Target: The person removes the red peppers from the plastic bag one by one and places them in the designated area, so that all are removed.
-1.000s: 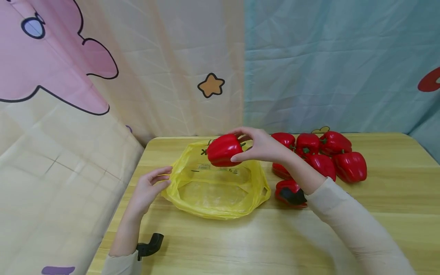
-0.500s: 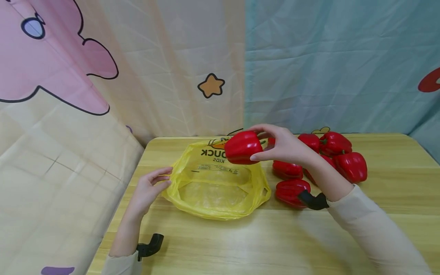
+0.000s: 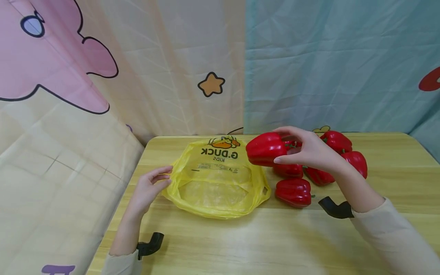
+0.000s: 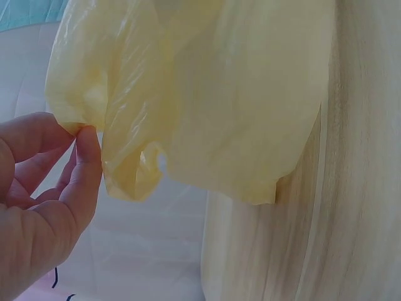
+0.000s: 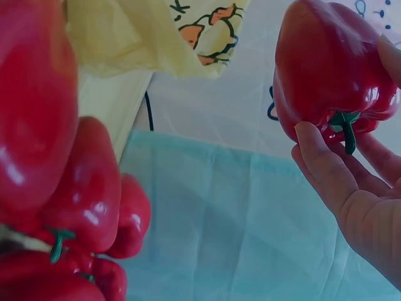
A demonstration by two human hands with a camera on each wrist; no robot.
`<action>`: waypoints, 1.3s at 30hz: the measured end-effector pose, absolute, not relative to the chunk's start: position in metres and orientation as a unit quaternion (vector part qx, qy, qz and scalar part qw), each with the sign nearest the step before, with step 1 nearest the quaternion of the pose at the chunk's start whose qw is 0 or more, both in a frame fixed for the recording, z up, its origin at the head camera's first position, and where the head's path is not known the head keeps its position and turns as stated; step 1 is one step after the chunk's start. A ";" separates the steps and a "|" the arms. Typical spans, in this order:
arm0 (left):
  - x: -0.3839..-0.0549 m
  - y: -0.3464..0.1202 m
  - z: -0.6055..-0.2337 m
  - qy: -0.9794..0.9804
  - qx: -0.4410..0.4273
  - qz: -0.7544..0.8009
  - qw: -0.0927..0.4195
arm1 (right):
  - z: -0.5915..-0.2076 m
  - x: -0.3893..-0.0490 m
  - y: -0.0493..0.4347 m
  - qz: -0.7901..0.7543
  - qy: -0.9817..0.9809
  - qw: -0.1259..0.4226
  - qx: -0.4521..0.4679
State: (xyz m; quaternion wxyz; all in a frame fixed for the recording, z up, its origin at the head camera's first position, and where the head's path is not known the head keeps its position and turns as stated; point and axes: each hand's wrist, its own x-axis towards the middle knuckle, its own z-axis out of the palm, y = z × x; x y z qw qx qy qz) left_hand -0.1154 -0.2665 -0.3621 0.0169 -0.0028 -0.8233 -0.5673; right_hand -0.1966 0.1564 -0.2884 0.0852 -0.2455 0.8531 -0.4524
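Note:
A red bell pepper [image 3: 264,149] is in my right hand [image 3: 307,149], which grips it by the stem end above the table, between the bag and the other peppers. The right wrist view shows the fingers and thumb around that pepper [image 5: 332,63], its green stem towards the palm. My left hand [image 3: 150,190] pinches the left edge of a yellow plastic bag [image 3: 214,210]; the pinch shows in the left wrist view, where thumb and finger meet on the bag [image 4: 225,94]. The bag lies with its mouth spread, printed with a duck and lettering.
Several red bell peppers lie right of the bag, the nearest pepper [image 3: 293,192] close to the bag's right handle. More peppers [image 5: 94,188] crowd the left of the right wrist view. Behind the wooden table [image 3: 220,248] hangs a printed curtain [image 3: 172,68].
My right hand has moved to the right with the bell pepper, from over the bag to beside its right edge. The left hand and bag have stayed in place.

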 end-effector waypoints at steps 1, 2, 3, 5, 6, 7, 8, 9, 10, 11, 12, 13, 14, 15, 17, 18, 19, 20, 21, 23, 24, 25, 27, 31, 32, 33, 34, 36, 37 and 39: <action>-0.116 -0.267 -0.362 -0.823 -0.003 -0.567 0.018 | -0.288 -0.195 0.160 -0.451 0.856 0.083 -0.241; -0.116 -0.267 -0.362 -0.823 -0.004 -0.568 0.018 | -0.288 -0.193 0.163 -0.447 0.858 0.081 -0.238; -0.116 -0.267 -0.363 -0.823 -0.003 -0.567 0.017 | -0.288 -0.192 0.167 -0.444 0.860 0.081 -0.238; -0.116 -0.267 -0.363 -0.823 -0.004 -0.567 0.017 | -0.288 -0.189 0.174 -0.441 0.862 0.085 -0.235; -0.116 -0.267 -0.363 -0.824 -0.003 -0.567 0.017 | -0.289 -0.187 0.178 -0.439 0.863 0.085 -0.236; -0.115 -0.267 -0.362 -0.824 -0.003 -0.567 0.016 | -0.289 -0.186 0.182 -0.437 0.863 0.085 -0.238; -0.115 -0.267 -0.362 -0.824 -0.003 -0.567 0.016 | -0.290 -0.185 0.185 -0.437 0.863 0.084 -0.239; -0.115 -0.267 -0.362 -0.824 -0.002 -0.567 0.016 | -0.291 -0.184 0.189 -0.434 0.864 0.080 -0.243; -0.115 -0.267 -0.362 -0.824 -0.002 -0.567 0.015 | -0.292 -0.183 0.193 -0.434 0.864 0.076 -0.242; -0.115 -0.267 -0.362 -0.824 -0.002 -0.567 0.014 | -0.294 -0.182 0.196 -0.433 0.864 0.071 -0.245; -0.115 -0.267 -0.362 -0.824 -0.002 -0.567 0.013 | -0.295 -0.181 0.199 -0.436 0.863 0.067 -0.247; -0.115 -0.267 -0.361 -0.824 -0.001 -0.567 0.013 | -0.297 -0.180 0.202 -0.438 0.861 0.063 -0.250; -0.115 -0.267 -0.361 -0.824 -0.001 -0.567 0.012 | -0.299 -0.179 0.205 -0.439 0.860 0.059 -0.254; -0.115 -0.267 -0.361 -0.824 -0.001 -0.566 0.011 | -0.300 -0.178 0.208 -0.439 0.859 0.056 -0.258; -0.115 -0.267 -0.360 -0.825 -0.001 -0.565 0.011 | -0.303 -0.176 0.214 -0.441 0.858 0.053 -0.256; -0.114 -0.267 -0.360 -0.825 -0.001 -0.564 0.011 | -0.305 -0.175 0.216 -0.442 0.859 0.052 -0.252; -0.114 -0.267 -0.360 -0.826 -0.001 -0.564 0.011 | -0.306 -0.174 0.219 -0.439 0.861 0.051 -0.250; -0.115 -0.267 -0.360 -0.826 -0.001 -0.564 0.011 | -0.307 -0.172 0.221 -0.439 0.864 0.051 -0.242; -0.115 -0.267 -0.360 -0.826 0.000 -0.564 0.011 | -0.308 -0.171 0.224 -0.439 0.865 0.051 -0.238; -0.115 -0.267 -0.360 -0.825 0.001 -0.565 0.011 | -0.310 -0.169 0.228 -0.441 0.866 0.053 -0.227; -0.115 -0.266 -0.361 -0.825 0.002 -0.565 0.011 | -0.311 -0.168 0.230 -0.442 0.867 0.055 -0.225; -0.115 -0.266 -0.361 -0.825 0.002 -0.565 0.012 | -0.312 -0.167 0.231 -0.443 0.866 0.055 -0.223; -0.114 -0.267 -0.360 -0.825 0.003 -0.565 0.013 | -0.314 -0.165 0.235 -0.448 0.865 0.051 -0.222; -0.114 -0.267 -0.360 -0.826 0.001 -0.564 0.015 | -0.318 -0.161 0.244 -0.452 0.864 0.041 -0.215; -0.114 -0.267 -0.360 -0.826 0.001 -0.564 0.015 | -0.320 -0.160 0.247 -0.453 0.864 0.042 -0.216; -0.114 -0.267 -0.361 -0.826 0.000 -0.564 0.015 | -0.321 -0.159 0.251 -0.452 0.864 0.043 -0.216; -0.114 -0.267 -0.361 -0.825 -0.001 -0.564 0.015 | -0.323 -0.159 0.254 -0.452 0.864 0.045 -0.216; -0.114 -0.267 -0.361 -0.825 -0.001 -0.565 0.013 | -0.326 -0.157 0.260 -0.450 0.865 0.048 -0.217; -0.114 -0.267 -0.361 -0.825 -0.001 -0.565 0.012 | -0.327 -0.156 0.263 -0.450 0.864 0.049 -0.220; -0.114 -0.268 -0.361 -0.825 -0.002 -0.565 0.011 | -0.330 -0.155 0.268 -0.451 0.864 0.048 -0.219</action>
